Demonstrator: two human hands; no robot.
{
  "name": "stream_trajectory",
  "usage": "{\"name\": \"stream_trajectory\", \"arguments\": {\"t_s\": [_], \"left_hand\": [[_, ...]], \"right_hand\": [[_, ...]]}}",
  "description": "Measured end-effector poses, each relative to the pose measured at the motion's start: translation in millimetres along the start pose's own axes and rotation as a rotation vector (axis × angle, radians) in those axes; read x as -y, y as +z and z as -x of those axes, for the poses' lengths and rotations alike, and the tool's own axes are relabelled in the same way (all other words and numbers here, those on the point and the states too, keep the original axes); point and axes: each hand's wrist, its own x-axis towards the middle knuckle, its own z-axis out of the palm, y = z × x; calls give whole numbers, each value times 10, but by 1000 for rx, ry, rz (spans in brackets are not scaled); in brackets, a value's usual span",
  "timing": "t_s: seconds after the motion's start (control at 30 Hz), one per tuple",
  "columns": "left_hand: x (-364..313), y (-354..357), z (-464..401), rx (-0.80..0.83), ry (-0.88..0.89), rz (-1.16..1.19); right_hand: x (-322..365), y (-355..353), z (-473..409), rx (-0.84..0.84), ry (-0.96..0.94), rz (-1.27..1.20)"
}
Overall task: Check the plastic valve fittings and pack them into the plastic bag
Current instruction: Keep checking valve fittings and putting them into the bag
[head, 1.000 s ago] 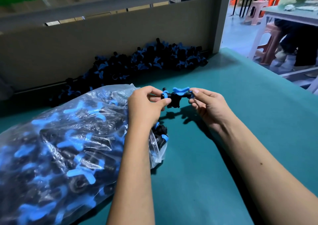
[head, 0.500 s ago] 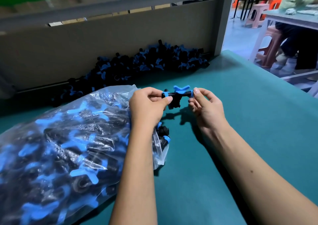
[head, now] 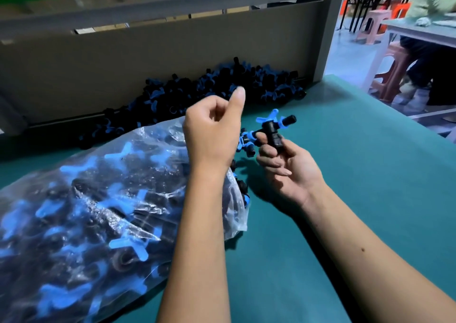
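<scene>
The right hand (head: 287,167) holds a black valve (head: 272,131) with blue handles, its fingers and thumb curled round the black body so that the blue wing and one black end stick up beyond the fingertips, lifted off the table. The left hand (head: 213,130) is just beside it, raised, with fingers curled into the palm and the thumb pointing up; it grips nothing and does not touch the valve. Below the left wrist and forearm lies a clear bag (head: 98,206), full of black and blue valves, its open mouth just under the gap between the two hands, with a few pieces showing at the opening. Both forearms reach in from the near edge over the green table (head: 357,174). Beyond the left hand, well past the fingertips, a heap (head: 214,88) of loose valves is piled along a brown board (head: 123,61) at the back of the table. Far beyond the right hand, a grey post (head: 328,28) stands at the table's corner, and past it are pink stools (head: 392,70) and a seated person (head: 434,38) at another table.
</scene>
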Motion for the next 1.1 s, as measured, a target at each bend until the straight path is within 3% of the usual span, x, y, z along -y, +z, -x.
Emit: {"name": "stream_trajectory", "arguments": {"t_s": [0.07, 0.23, 0.33, 0.5, 0.6, 0.67, 0.73, 0.83, 0.9, 0.93, 1.0, 1.1], "left_hand": [[-165, -24, -7, 40, 41, 136], [-408, -47, 45, 118, 100, 224], [-477, -104, 49, 139, 117, 274], [-560, -141, 50, 205, 155, 391], [-568, -78, 71, 221, 178, 370], [-531, -13, 78, 219, 172, 324], [-430, 86, 71, 216, 170, 181], [-197, 292, 117, 250, 99, -247], [-32, 386, 171, 236, 34, -432], [31, 397, 183, 211, 11, -459], [107, 373, 157, 150, -16, -418], [206, 290, 55, 84, -66, -254]], "right_hand": [[26, 22, 7, 19, -21, 94], [-131, 84, -99, -245, -386, 915], [-345, 148, -129, -198, -496, 1126], [-614, 300, -120, -38, -456, 1094], [-660, 384, -136, -119, -418, 1031], [-637, 390, -135, -72, -391, 1115], [-646, 371, -131, -58, -324, 1095], [-686, 280, -99, -41, -257, 935], [-650, 288, -48, 112, -137, 786], [-626, 246, -61, 223, -123, 824], [-632, 200, -97, 254, -165, 836], [-608, 155, -183, 105, -161, 588]]}}
